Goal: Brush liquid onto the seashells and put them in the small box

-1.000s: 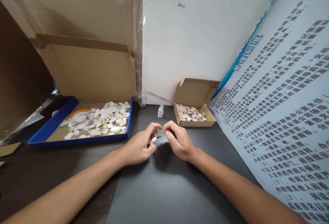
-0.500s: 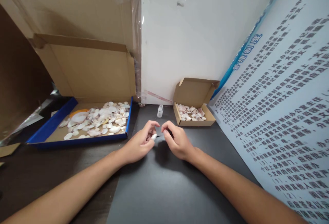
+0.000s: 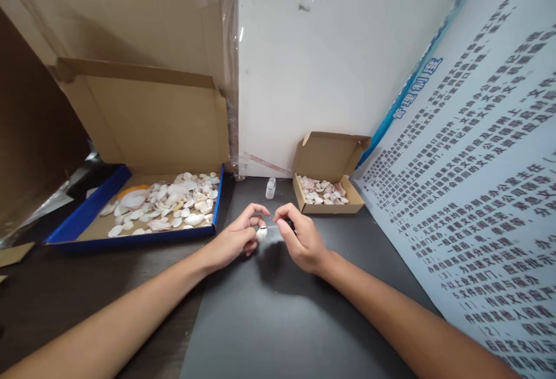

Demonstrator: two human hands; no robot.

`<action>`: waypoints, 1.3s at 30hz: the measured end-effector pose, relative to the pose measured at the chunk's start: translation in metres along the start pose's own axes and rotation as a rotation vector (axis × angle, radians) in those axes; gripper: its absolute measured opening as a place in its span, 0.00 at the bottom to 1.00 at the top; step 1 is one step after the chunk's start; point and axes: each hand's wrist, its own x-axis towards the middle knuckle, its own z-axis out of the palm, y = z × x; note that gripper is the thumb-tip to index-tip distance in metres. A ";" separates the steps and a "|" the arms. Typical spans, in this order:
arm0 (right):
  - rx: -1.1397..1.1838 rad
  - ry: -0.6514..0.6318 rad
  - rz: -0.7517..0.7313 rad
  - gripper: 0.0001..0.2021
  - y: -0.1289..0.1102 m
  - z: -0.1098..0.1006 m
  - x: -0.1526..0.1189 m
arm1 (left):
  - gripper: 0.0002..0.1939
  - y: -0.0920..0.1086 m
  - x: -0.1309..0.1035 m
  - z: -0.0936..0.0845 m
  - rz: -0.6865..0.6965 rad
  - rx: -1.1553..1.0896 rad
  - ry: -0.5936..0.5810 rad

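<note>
A small white ribbed seashell [image 3: 262, 233] is pinched in the fingers of my left hand [image 3: 237, 237], its fan-shaped side facing me. My right hand [image 3: 303, 239] closes on a thin, pale stick [image 3: 271, 227], whose dark tip meets the upper edge of the shell. Most of the stick is hidden behind my right fingers, so its kind is unclear. Both hands are just above a dark grey mat [image 3: 278, 321]. Beyond them stands a small clear bottle [image 3: 270, 189] with a pale label.
At the left, a blue-edged cardboard box [image 3: 134, 244] with its lid raised holds many shells [image 3: 174, 196]. A smaller cardboard box [image 3: 334, 208] of shells [image 3: 321, 191] sits at the back right. A white wall [image 3: 278, 77] and a printed board [image 3: 469, 193] bound the workspace.
My left fingers have turned the shell, so its ribbed face now shows and its edge is up. The right hand stays nearly in place, with the stick's tip now at the shell.
</note>
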 end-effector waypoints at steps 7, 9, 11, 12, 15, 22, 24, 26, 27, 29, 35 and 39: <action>-0.048 0.014 0.041 0.05 0.002 0.000 0.000 | 0.20 0.006 0.001 -0.001 -0.048 -0.137 0.040; -0.012 0.015 0.001 0.06 0.001 0.000 0.000 | 0.20 0.007 0.001 -0.001 -0.053 -0.150 0.054; -0.004 -0.021 -0.024 0.06 0.001 0.001 0.000 | 0.19 0.008 0.001 -0.001 -0.055 -0.150 0.063; -0.017 -0.045 -0.024 0.06 0.001 0.001 0.000 | 0.19 0.008 0.001 0.000 -0.056 -0.149 0.064; -0.086 -0.067 0.020 0.07 0.006 0.000 0.000 | 0.20 0.009 0.000 0.000 -0.061 -0.156 0.072; 0.019 0.004 -0.016 0.08 0.007 -0.002 -0.001 | 0.19 0.010 0.000 0.000 -0.058 -0.179 0.090; -0.007 -0.030 -0.024 0.07 0.007 0.000 -0.001 | 0.19 0.010 0.000 0.000 -0.056 -0.191 0.089; -0.055 -0.041 -0.001 0.07 0.007 0.000 -0.001 | 0.19 0.010 0.000 0.000 -0.058 -0.196 0.091; -0.069 -0.030 0.011 0.07 0.007 0.000 -0.001 | 0.19 0.011 0.000 0.000 -0.058 -0.196 0.095; -0.057 -0.001 0.012 0.07 0.006 -0.001 -0.001 | 0.19 0.011 0.000 0.000 -0.058 -0.196 0.099; -0.037 -0.042 -0.046 0.07 0.005 0.001 -0.002 | 0.19 0.010 0.000 -0.001 -0.059 -0.222 0.075; -0.085 0.006 0.024 0.07 0.009 0.000 -0.001 | 0.19 0.009 0.000 -0.003 -0.055 -0.241 0.058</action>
